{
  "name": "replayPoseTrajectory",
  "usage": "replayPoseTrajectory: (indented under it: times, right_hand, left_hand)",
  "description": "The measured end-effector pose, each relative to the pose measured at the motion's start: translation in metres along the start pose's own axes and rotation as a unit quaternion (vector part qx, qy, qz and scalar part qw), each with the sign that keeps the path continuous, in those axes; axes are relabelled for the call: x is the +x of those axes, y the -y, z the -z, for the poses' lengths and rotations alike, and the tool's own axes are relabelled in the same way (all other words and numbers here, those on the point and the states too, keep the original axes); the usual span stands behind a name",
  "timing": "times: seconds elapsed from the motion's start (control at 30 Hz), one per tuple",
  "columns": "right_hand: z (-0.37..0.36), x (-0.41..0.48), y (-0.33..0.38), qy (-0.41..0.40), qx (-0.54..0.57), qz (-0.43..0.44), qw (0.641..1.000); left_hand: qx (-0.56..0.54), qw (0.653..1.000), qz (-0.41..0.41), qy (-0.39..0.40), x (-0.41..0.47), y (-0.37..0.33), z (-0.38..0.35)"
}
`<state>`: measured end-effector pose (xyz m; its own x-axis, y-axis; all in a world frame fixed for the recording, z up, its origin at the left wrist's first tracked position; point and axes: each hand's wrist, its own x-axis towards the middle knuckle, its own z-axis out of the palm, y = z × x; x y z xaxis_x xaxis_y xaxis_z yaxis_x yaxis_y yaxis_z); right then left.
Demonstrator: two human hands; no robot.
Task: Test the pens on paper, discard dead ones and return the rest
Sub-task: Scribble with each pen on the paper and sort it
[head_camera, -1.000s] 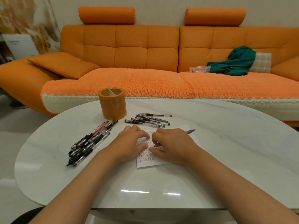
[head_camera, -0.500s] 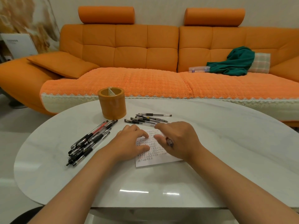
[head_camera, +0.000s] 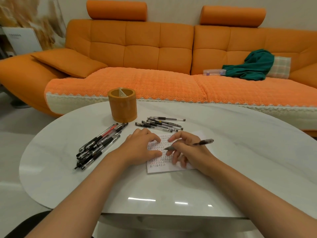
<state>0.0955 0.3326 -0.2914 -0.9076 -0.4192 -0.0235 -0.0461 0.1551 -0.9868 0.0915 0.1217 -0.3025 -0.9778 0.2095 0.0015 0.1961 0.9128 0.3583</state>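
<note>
A small sheet of paper covered in rows of test marks lies on the white table. My left hand rests flat on its left part, fingers straight. My right hand holds a black pen across the paper, its tip pointing left near the marks and its rear end sticking out to the right. One pile of pens lies left of the paper. Another group of pens lies just beyond it. An orange pen holder stands behind them.
An orange sofa runs behind the table, with a green cloth and a clear plastic box on its seat. The table's rounded edge curves close on the left and front.
My right hand turned the pen round: it was tucked under the palm, and now lies across the paper with its tip to the left. The left hand stayed on the paper.
</note>
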Motion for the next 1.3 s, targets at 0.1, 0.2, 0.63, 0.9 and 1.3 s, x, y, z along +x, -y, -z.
replayPoseTrajectory:
  times: [0.1, 0.2, 0.63, 0.9, 1.3]
  right_hand:
    - [0.0, -0.004, -0.001, 0.03, -0.069, 0.019, 0.997]
    - [0.001, -0.004, -0.004, 0.052, -0.09, 0.028, 0.994]
    - [0.001, 0.0, -0.017, 0.068, -0.165, 0.066, 0.982]
    - [-0.002, -0.001, -0.018, 0.062, -0.198, 0.073, 0.975]
    - [-0.002, -0.004, -0.017, 0.058, -0.185, 0.086, 0.977]
  left_hand:
    - [0.005, 1.0, -0.001, 0.005, 0.0, -0.001, 0.001]
    - [0.016, 1.0, 0.0, 0.024, -0.001, -0.002, 0.002]
    - [0.02, 0.999, -0.002, 0.031, -0.003, -0.003, 0.0]
    - [0.019, 0.999, 0.004, 0.03, -0.003, -0.005, 0.001]
    - [0.016, 0.999, 0.009, 0.041, -0.004, -0.007, 0.003]
